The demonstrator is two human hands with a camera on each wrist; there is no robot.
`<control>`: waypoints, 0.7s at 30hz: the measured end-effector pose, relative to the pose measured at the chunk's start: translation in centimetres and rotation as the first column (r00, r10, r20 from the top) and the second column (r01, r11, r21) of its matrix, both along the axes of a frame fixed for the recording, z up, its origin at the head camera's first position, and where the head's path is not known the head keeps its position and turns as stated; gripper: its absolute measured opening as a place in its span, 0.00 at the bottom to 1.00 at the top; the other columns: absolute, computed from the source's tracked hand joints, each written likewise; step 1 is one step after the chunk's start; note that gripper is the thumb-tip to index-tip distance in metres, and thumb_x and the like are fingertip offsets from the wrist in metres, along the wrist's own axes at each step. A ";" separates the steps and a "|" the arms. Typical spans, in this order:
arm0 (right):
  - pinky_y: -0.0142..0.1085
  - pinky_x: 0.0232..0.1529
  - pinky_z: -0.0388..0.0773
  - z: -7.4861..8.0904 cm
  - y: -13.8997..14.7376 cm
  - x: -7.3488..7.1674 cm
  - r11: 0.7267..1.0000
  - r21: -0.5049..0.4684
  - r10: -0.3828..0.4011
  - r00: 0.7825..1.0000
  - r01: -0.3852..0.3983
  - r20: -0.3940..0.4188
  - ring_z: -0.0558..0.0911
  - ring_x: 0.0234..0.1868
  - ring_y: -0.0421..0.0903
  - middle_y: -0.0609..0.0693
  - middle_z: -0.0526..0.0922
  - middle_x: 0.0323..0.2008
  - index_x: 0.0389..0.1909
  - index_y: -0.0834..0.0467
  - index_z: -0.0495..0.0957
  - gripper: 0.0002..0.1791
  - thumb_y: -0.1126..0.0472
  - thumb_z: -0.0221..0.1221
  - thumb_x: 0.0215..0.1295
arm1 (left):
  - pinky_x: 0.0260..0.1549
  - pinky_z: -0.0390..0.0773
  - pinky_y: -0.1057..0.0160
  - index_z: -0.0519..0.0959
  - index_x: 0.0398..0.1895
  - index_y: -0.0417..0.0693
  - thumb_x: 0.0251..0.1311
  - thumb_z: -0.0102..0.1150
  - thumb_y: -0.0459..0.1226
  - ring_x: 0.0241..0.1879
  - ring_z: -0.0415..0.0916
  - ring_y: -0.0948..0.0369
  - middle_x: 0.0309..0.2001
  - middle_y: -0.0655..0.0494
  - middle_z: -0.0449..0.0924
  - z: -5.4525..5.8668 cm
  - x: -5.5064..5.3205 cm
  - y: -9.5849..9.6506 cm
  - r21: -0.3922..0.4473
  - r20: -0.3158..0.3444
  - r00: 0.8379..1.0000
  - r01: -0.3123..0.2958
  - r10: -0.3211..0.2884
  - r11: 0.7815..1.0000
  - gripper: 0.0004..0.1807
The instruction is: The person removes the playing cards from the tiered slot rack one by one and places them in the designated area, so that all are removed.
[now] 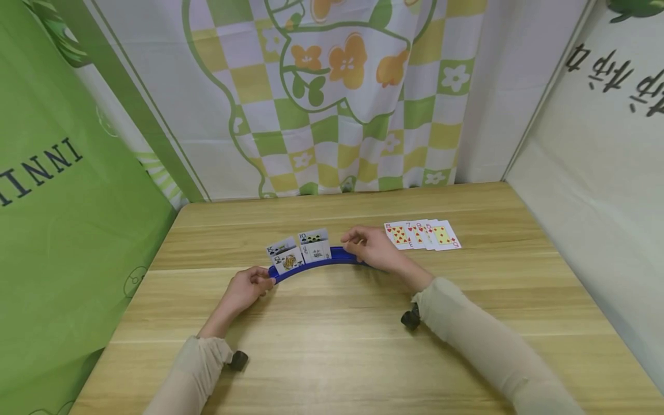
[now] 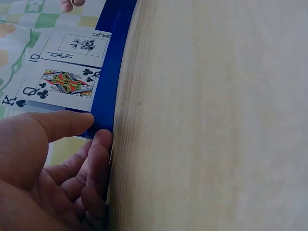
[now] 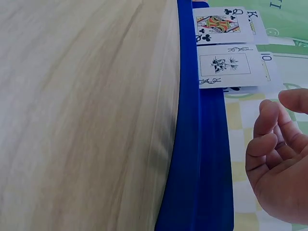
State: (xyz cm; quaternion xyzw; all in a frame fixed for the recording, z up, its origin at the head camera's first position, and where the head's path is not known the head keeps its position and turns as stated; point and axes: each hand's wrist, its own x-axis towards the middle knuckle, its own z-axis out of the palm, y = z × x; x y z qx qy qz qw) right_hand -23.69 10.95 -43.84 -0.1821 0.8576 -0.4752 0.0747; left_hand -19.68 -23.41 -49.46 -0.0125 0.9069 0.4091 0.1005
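A curved blue card holder (image 1: 339, 261) lies on the table with playing cards standing in its left half. The queen of clubs (image 2: 67, 83) leans in front of the king of spades (image 1: 272, 250). Beside them a joker (image 3: 224, 66) stands before a black ten (image 1: 313, 234). My left hand (image 1: 251, 283) pinches the holder's left end, thumb on top and fingers at the edge. Over the right part of the holder is my right hand (image 1: 374, 249), its fingers loosely bent and holding nothing. It covers much of the holder's right end in the head view.
Several face-up red cards (image 1: 398, 235) overlap in a row on the table, just right of my right hand. The wooden table (image 1: 332, 351) reaches back to a patterned curtain (image 1: 358, 144). Green cloth (image 1: 67, 242) hangs on the left, white cloth (image 1: 596, 190) on the right.
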 end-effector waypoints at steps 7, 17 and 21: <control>0.36 0.29 0.81 -0.4 -0.7 -0.1 1.000 0.016 -0.025 0.999 0.025 -0.023 0.81 0.24 0.42 0.51 0.85 0.37 0.46 0.54 0.82 0.09 0.57 0.60 0.68 | 0.28 0.75 0.63 0.79 0.50 0.40 0.65 0.63 0.42 0.28 0.79 0.61 0.32 0.51 0.86 0.0 -0.1 0.0 0.002 0.001 1.000 -0.002 0.002 1.000 0.16; 0.37 0.30 0.80 -0.6 -1.5 -0.3 1.000 0.022 -0.022 0.999 0.021 0.034 0.81 0.26 0.44 0.52 0.84 0.38 0.50 0.58 0.81 0.13 0.56 0.59 0.70 | 0.28 0.75 0.63 0.79 0.50 0.40 0.65 0.62 0.42 0.28 0.78 0.61 0.33 0.51 0.86 0.0 -0.1 -0.1 0.004 0.003 1.000 0.004 -0.004 1.000 0.17; 0.37 0.31 0.81 -0.7 -1.7 -0.4 0.999 0.026 -0.026 0.998 0.024 0.053 0.82 0.27 0.44 0.51 0.84 0.39 0.49 0.56 0.81 0.12 0.55 0.59 0.70 | 0.27 0.75 0.63 0.79 0.50 0.40 0.65 0.62 0.42 0.28 0.78 0.61 0.32 0.51 0.85 0.0 0.0 -0.1 0.004 0.002 1.000 0.007 -0.007 1.000 0.17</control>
